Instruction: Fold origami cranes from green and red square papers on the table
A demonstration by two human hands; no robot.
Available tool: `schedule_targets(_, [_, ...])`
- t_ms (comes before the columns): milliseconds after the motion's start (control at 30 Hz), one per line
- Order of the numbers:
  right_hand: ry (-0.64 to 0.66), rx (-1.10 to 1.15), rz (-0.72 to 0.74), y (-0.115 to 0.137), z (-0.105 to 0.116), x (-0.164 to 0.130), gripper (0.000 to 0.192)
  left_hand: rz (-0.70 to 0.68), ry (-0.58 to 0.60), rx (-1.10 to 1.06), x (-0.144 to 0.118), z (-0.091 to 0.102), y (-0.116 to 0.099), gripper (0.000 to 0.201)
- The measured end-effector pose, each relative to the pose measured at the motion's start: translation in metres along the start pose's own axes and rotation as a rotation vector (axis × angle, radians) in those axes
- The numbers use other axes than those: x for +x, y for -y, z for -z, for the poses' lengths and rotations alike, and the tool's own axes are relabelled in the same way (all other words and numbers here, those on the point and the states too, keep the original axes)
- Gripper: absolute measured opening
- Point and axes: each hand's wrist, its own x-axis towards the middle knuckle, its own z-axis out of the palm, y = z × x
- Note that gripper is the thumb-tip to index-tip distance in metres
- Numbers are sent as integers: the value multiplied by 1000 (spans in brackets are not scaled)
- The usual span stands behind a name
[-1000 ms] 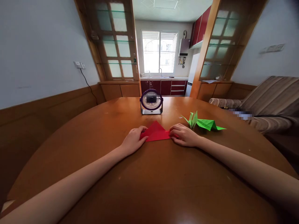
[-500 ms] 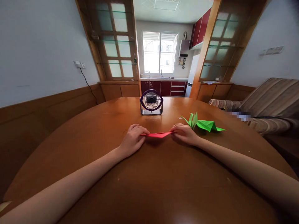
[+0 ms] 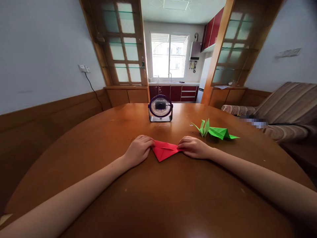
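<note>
Both hands' fingers (image 3: 148, 142) pinching unmarked red paper (image 3: 163, 150) on table (image 3: 158, 198).

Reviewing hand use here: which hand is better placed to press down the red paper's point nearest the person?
Probably the left hand: it rests at the red paper close beside that point, while the right hand pinches the far corner.

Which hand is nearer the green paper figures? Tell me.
Right. The right hand rests on the red paper, just beside the green paper figures. The left hand holds the red paper's far end, farther from them.
</note>
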Motion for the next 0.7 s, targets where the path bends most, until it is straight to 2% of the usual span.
schedule_targets(100, [12,-50,1,6,-3,2,23,38,15,-88,2,-1,-20,29])
schedule_targets(233, [42,-82,11,14,-6,6,26,22,228,-153,4,-5,-43,45])
schedule_targets(300, [62,-55,19,14,-5,6,27,7,342,-161,3,-6,-46,52])
schedule_targets(367, [71,10,27,12,-2,6,27,-7,403,-174,3,-6,-44,53])
schedule_targets(567, [-3,264,40,-1,3,2,24,-69,411,-186,0,-3,-37,52])
schedule_targets(700, [-3,344,17,-8,4,0,20,-88,434,-194,0,-1,-40,49])
